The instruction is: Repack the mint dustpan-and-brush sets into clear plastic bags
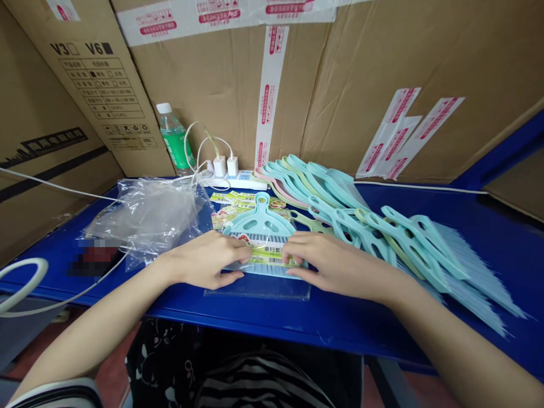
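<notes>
A packing workstation: blue bench (263,323), taped cartons (221,96), stacked plastic dustpans (335,184).

Room for me along the near edge of the table (323,320), in front of my left hand (204,259) and right hand (335,263), pile of teal dustpans and brushes (382,238) blocking my right, crumpled plastic bag (144,218) crowding my left, power strip (238,180) and water bottle (173,139) behind, cardboard boxes (361,85) walling off the back

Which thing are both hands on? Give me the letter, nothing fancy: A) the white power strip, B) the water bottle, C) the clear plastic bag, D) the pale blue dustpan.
D. The left hand and the right hand both lie on the pale blue dustpan, with their fingers at either side of its printed paper label.
</notes>
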`<state>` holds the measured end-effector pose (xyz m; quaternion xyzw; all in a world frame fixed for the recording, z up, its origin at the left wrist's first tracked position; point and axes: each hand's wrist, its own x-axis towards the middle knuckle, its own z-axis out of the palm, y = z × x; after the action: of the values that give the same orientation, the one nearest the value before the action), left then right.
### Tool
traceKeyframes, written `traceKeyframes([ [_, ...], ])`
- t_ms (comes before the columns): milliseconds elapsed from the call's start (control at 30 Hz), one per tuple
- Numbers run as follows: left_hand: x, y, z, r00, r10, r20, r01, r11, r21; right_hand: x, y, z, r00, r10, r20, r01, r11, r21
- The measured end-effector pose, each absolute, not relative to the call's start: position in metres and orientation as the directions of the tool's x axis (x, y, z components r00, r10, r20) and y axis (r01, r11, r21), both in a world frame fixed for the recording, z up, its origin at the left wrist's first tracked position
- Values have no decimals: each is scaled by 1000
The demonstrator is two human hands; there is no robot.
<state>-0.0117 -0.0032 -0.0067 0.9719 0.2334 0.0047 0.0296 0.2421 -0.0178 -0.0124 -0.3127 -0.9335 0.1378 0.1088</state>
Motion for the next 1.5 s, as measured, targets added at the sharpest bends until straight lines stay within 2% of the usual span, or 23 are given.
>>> traceKeyframes([
  [267, -11, -2, -10, 887, 463, -8, 463, -886, 33, 240, -22, -14, -768, 634, 91, 611, 768, -192],
  [600, -10, 1, -12, 887, 461, 12, 461, -887, 23, 237, -20, -15, -763, 642, 75, 612, 755, -236],
  [800, -10, 2, -14, 878, 478, 8, 478, -878, 20, 236, -20, -15, -755, 655, 16, 633, 736, -240],
  [1100, -11, 1, -12, 881, 473, 6, 472, -880, 50, 240, -20, -16, -771, 636, 42, 606, 752, -260],
  [1333, -11, 3, -15, 873, 488, 2, 488, -872, 28, 236, -20, -17, -732, 681, 22, 650, 708, -277],
  [1500, -11, 3, -15, 885, 466, 3, 466, -885, -4, 236, -20, -17, -735, 678, 12, 657, 716, -235],
])
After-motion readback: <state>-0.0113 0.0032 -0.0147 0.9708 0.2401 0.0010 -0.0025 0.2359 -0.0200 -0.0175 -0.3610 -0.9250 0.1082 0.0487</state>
